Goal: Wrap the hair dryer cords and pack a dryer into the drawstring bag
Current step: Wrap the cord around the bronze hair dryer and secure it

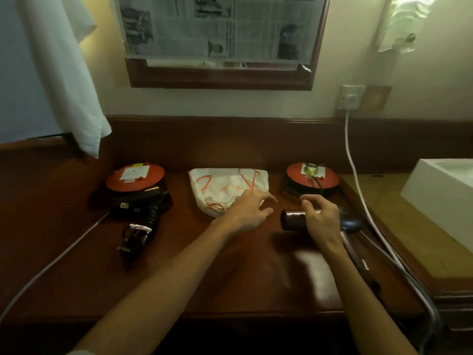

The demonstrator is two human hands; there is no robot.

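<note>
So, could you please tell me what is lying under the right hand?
A hair dryer lies on the wooden counter under the right hand. Its dark barrel sticks out leftward; the middle of its body is covered by the hand.

My right hand (321,217) covers the middle of the dark hair dryer (293,220), so I see only its barrel and a blurred blue patch behind my knuckles, and I cannot tell whether my fingers touch it. The black hair dryer (143,202) on the left hides the near part of the orange reel (134,178), and its bundled cord (134,239) is too dark to trace. The sink (445,198) is cut off by the right edge, and the print on the newspaper (217,24) is too blurred to read.
</note>
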